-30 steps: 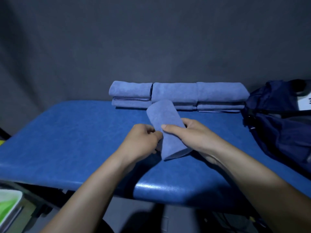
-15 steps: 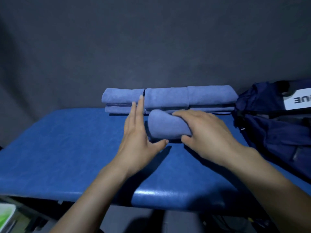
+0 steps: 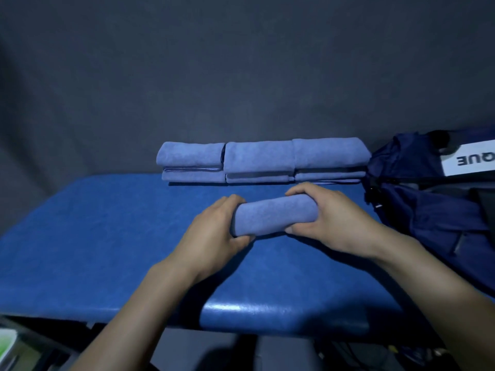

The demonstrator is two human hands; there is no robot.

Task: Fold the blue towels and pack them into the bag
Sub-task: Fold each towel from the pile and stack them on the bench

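A folded light-blue towel (image 3: pixel 274 214) lies crosswise in the middle of the blue padded table (image 3: pixel 93 236). My left hand (image 3: pixel 214 234) grips its left end, thumb below and fingers curled over the top. My right hand (image 3: pixel 332 223) grips its right end the same way. Behind it, along the table's far edge, a row of folded blue towels (image 3: pixel 262 159) is stacked in two layers. A dark navy bag (image 3: pixel 434 210) with a white label sits at the right of the table.
A dark grey cloth backdrop hangs behind the table. The table's front edge (image 3: pixel 267 314) runs just below my forearms. A green and white object (image 3: pixel 6 344) shows at the lower left, below the table.
The towel went from lengthwise and half folded to a compact fold lying crosswise. My left hand, flat beside it half a second ago, now grips its left end.
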